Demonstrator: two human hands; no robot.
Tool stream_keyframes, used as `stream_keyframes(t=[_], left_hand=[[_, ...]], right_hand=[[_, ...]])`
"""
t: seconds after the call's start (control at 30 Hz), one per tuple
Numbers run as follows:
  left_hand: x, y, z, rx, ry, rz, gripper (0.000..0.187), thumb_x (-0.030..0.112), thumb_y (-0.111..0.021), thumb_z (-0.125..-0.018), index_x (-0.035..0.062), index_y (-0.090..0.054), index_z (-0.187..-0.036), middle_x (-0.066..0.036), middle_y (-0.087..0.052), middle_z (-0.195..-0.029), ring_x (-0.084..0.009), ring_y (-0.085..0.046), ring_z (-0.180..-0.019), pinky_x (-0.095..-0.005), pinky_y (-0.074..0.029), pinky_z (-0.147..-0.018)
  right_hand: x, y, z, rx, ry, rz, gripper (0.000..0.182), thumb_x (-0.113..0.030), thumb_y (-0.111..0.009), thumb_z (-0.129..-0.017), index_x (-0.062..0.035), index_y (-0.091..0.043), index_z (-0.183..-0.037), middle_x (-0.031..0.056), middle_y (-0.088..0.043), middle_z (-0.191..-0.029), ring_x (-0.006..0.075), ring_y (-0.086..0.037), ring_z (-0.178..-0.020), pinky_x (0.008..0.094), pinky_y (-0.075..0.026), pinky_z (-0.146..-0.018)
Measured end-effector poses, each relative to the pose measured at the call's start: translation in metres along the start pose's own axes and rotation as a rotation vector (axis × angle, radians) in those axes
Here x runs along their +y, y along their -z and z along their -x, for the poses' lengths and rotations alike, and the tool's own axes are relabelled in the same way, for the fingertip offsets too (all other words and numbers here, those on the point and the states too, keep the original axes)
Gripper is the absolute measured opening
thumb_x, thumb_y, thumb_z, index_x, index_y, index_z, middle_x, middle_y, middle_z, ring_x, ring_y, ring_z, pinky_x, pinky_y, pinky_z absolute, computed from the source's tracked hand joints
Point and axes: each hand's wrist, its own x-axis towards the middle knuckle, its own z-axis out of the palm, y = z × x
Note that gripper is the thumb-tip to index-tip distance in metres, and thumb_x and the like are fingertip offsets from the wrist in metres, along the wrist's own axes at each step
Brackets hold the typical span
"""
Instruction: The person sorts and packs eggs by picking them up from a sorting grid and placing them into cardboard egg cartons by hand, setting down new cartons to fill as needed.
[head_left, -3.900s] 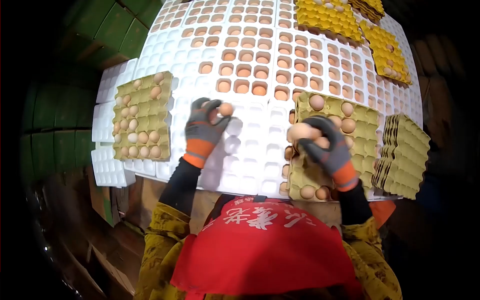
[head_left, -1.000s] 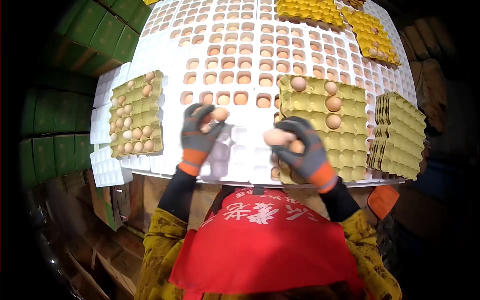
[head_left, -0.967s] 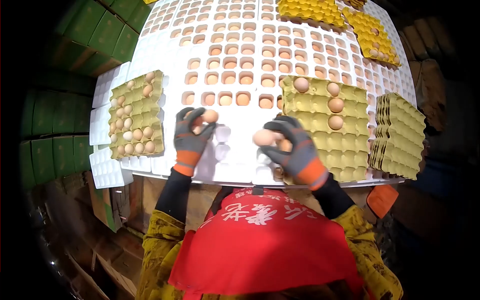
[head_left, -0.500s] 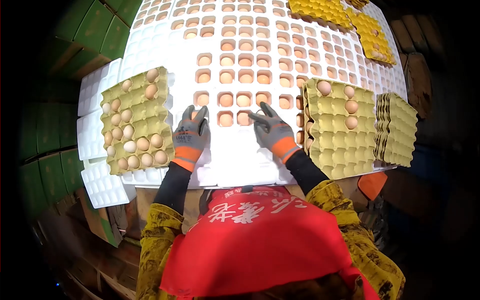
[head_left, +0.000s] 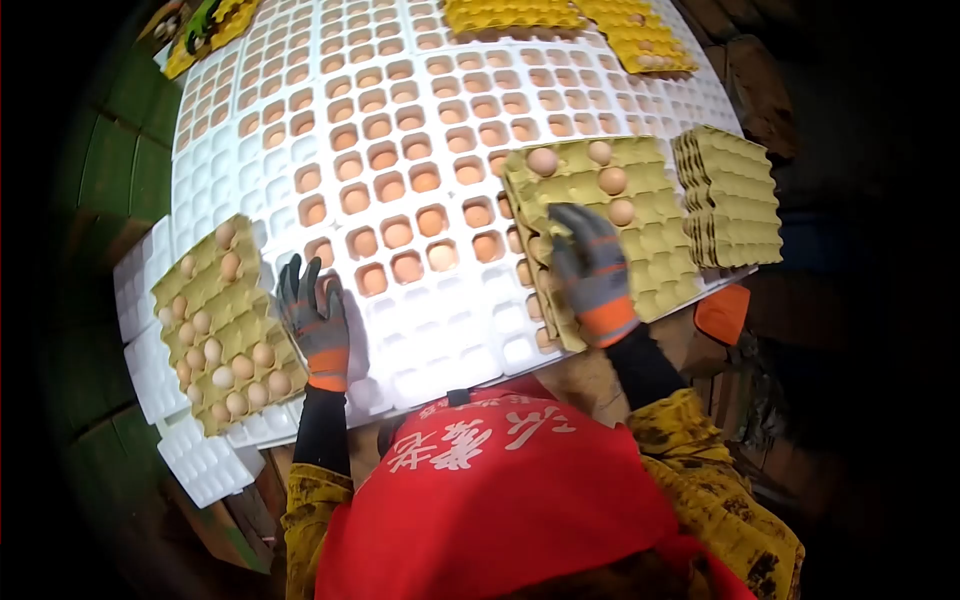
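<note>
A big white plastic egg grid is seen from above, with brown eggs sitting in many of its square holes. The left hand, in a grey and orange glove, is laid flat on the near left part of the grid. Its fingers are spread wide and nothing is pinched in them. The nearest filled holes are just beyond the fingertips, a little to the right. Just beside this hand, on its left, a yellow-green paper egg tray is seen, nearly full of eggs.

The right hand, gloved the same way, is laid on another paper egg tray at the right side of the grid. Its fingers are stretched out over the tray's cups and no egg is gripped. Four eggs are kept in the far cups of that tray, just past the fingertips. A stack of empty paper trays is set just to the right. A red apron is seen at the bottom.
</note>
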Motion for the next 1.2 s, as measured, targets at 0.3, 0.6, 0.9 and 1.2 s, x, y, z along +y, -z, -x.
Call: stream_keyframes(t=[0.3,0.6,0.9,1.2], left_hand=[[0.214,-0.109,-0.078,-0.199,-0.367,0.287,0.062,0.015,-0.078,-0.079,0.0146,-0.058,-0.137,-0.011,-0.059,-0.135,-0.0355,-0.055,-0.122,-0.0433,-0.047,-0.1],[0.235,-0.135,-0.123,-0.363,0.267,1.068,0.027,0.011,-0.068,-0.085,0.0052,-0.064,-0.111,-0.006,-0.067,-0.102,-0.0157,-0.064,-0.093,-0.0312,-0.053,-0.084],[0.327,-0.193,-0.126,-0.64,-0.451,-0.245,0.038,0.025,-0.071,-0.084,0.0179,-0.065,-0.121,-0.009,-0.066,-0.113,-0.0329,-0.064,-0.102,-0.0453,-0.053,-0.087],[0.259,-0.057,-0.076,-0.305,0.318,0.788,0.03,0.012,-0.059,-0.096,0.0016,-0.066,-0.123,-0.005,-0.07,-0.106,-0.009,-0.062,-0.073,-0.0247,-0.052,-0.064]], right_hand=[[0.143,0.08,-0.029,-0.413,0.188,0.306,0.052,-0.022,-0.072,-0.084,-0.0115,-0.058,-0.133,0.0093,-0.062,-0.129,0.0305,-0.058,-0.115,0.0434,-0.048,-0.099],[0.181,0.102,-0.066,-0.212,-0.253,-0.703,0.041,-0.02,-0.071,-0.088,-0.0059,-0.061,-0.126,0.0104,-0.059,-0.121,0.0275,-0.06,-0.111,0.0418,-0.054,-0.093],[0.191,0.103,-0.06,-0.206,-0.556,-0.994,0.044,-0.014,-0.074,-0.087,-0.0031,-0.06,-0.127,0.0056,-0.066,-0.106,0.0113,-0.063,-0.078,0.0267,-0.053,-0.062],[0.084,0.088,-0.012,-0.423,-0.168,-0.774,0.045,-0.012,-0.073,-0.086,-0.0049,-0.059,-0.127,0.0086,-0.067,-0.109,0.0191,-0.067,-0.092,0.033,-0.055,-0.074]])
